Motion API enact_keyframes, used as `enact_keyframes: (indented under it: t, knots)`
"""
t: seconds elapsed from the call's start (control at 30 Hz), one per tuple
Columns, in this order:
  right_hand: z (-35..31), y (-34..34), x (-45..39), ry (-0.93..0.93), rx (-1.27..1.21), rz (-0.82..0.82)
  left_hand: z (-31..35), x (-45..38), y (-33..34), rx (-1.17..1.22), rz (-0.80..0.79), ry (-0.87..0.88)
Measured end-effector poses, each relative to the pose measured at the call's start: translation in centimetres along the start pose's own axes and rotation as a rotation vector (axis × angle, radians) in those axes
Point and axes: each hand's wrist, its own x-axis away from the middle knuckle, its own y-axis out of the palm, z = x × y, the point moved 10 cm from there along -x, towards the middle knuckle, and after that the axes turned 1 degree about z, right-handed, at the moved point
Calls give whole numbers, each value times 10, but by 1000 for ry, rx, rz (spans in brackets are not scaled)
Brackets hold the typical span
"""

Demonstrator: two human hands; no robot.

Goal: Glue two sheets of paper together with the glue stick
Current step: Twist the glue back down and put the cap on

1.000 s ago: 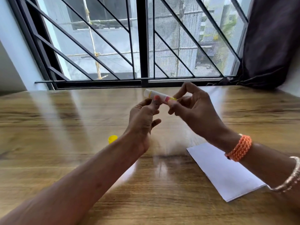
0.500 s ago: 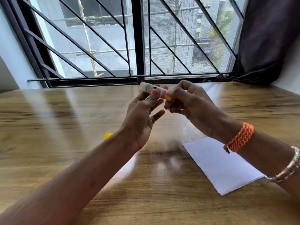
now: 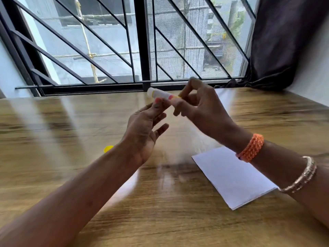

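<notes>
Head view looks down over a wide wooden table (image 3: 53, 132) that runs up to a barred window (image 3: 142, 41), with a dark curtain (image 3: 288, 41) bunched at the far right corner. Both bare forearms reach in over the tabletop. A white paper sheet (image 3: 231, 177) lies flat on the table under the right wrist, and I cannot tell whether it is one sheet or two stacked. The right hand (image 3: 204, 107) is raised above the table, fingers curled and pinched around the yellow end of the glue stick (image 3: 160, 94); the wrist carries an orange woven band (image 3: 251, 147) and, further back, a metal bangle (image 3: 300, 177). The left hand (image 3: 142, 131) is loosely spread, palm up, with only its thumb and a fingertip touching the stick's middle from below. The glue stick is held off the table, nearly level, its pale end pointing left toward the window. A small yellow cap (image 3: 108, 148) sits on the table beside the left wrist.
</notes>
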Motion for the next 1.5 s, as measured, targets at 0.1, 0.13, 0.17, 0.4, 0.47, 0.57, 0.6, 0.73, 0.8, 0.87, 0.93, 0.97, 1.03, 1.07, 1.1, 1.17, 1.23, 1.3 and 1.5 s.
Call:
enact_keyframes:
  t: [0.1,0.13,0.17,0.4,0.47,0.57,0.6,0.73,0.8,0.87,0.93,0.97,1.03,1.07,1.1,1.17,1.23,1.3,1.5]
  knots:
    - [34,14,3,365,-391,-136,0,0,7,37,-55,3]
    - [41,21,7,459,-489,-177,0,0,8,45,-61,-1]
    - [44,26,10,509,-547,-199,-1,-1,7,40,-53,-2]
    - [-46,32,31,-761,828,-92,-7,0,-13,-161,109,-49]
    - [-51,27,30,-773,803,-58,-7,1,-7,-112,73,-43]
    - [-44,7,16,-528,534,7,-4,1,3,-22,3,-23]
    - [-35,2,9,-392,391,14,-2,0,5,-1,-13,-13]
    - [11,5,0,84,-144,-39,3,-2,6,87,-34,7]
    - [10,8,2,55,-73,-47,2,-3,2,65,-6,7]
    - [-11,8,7,-179,200,-34,1,-5,-1,48,11,9]
    - [-32,12,15,-408,440,-14,1,-6,-3,54,22,7]
    - [-38,14,17,-483,535,-5,2,-6,-3,55,29,3]
    - [-42,19,20,-572,708,-7,4,-7,-7,42,58,-9]
    - [-40,21,20,-573,773,-17,7,-7,-10,36,84,-12]
    - [-35,22,18,-536,808,-28,11,-8,-16,24,113,-8]
    - [-22,25,14,-383,758,-59,24,-11,-30,-36,155,8]
    - [-10,30,11,-215,630,-94,35,-14,-44,-139,149,-8]
    - [-2,48,12,-103,552,-173,41,-17,-63,-256,157,-19]
    - [19,136,28,207,270,-554,61,-25,-110,-579,322,128]
